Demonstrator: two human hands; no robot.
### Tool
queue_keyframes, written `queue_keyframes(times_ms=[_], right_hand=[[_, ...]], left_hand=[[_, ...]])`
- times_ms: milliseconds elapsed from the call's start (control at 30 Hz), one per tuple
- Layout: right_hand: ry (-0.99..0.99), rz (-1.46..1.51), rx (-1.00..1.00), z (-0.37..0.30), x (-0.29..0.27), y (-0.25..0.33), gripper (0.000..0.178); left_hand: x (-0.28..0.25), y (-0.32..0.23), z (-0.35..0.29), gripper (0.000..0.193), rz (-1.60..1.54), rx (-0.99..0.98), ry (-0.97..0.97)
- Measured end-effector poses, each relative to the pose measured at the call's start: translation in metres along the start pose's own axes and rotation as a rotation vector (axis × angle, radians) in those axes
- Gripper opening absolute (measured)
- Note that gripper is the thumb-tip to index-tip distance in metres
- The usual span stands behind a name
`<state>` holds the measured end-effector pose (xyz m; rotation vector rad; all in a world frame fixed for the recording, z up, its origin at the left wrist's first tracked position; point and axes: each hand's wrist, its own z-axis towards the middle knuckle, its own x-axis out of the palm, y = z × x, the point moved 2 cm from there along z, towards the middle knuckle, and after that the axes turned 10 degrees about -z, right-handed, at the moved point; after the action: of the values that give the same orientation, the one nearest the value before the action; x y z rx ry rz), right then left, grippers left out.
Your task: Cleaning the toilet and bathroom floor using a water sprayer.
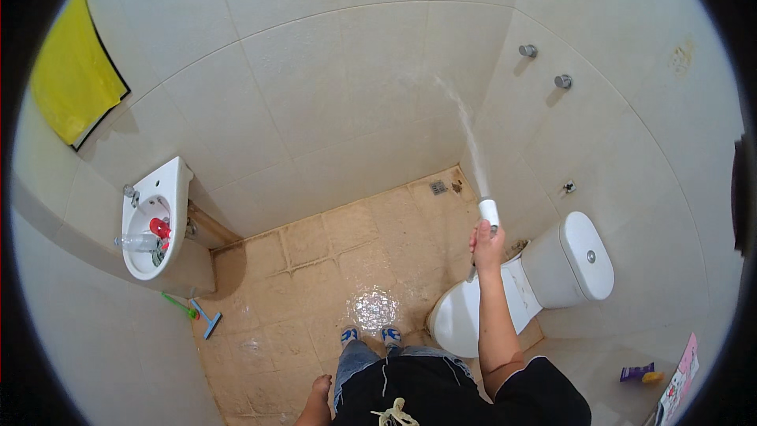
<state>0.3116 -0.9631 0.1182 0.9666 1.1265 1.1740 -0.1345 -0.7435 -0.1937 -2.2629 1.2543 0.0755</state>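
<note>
My right hand [487, 248] is wrapped round the handle of a white hand shower [489, 212], held out ahead and to the right above the toilet's level. A jet of water [467, 134] shoots from it against the tiled far wall [378, 71], near the corner. Below the hand, a short piece of hose [471, 274] shows beside the toilet. My left hand [321, 385] hangs low at my left side, away from everything; its fingers are too hidden to read.
The white toilet [456, 322], lid down, stands close on my right. At left, a washbasin [175, 173] holds a clear bottle [136, 243] and a red item [160, 227]. A blue squeegee [208, 323] and green brush [180, 304] lie below. Wet tiles surround my feet; a drain [438, 187] sits in the far corner.
</note>
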Motion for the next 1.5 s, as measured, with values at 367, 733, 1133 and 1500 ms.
queue_keyframes(times_ms=[367,733,1133,1500], right_hand=[[0.194,-0.128,0.116,-0.024,0.018,-0.023,0.030],[0.216,-0.130,0.113,-0.029,0.018,-0.043,0.033],[-0.001,-0.067,0.316,-0.008,-0.009,-0.063,0.031],[0.310,-0.190,0.164,-0.050,0.024,-0.072,0.036]], left_hand=[[-0.009,-0.001,-0.003,0.035,0.080,-0.123,0.020],[-0.009,0.008,0.002,0.032,0.041,-0.058,0.108],[-0.010,0.014,0.009,0.027,-0.019,-0.010,0.073],[-0.004,0.025,0.011,0.040,-0.084,-0.091,0.090]])
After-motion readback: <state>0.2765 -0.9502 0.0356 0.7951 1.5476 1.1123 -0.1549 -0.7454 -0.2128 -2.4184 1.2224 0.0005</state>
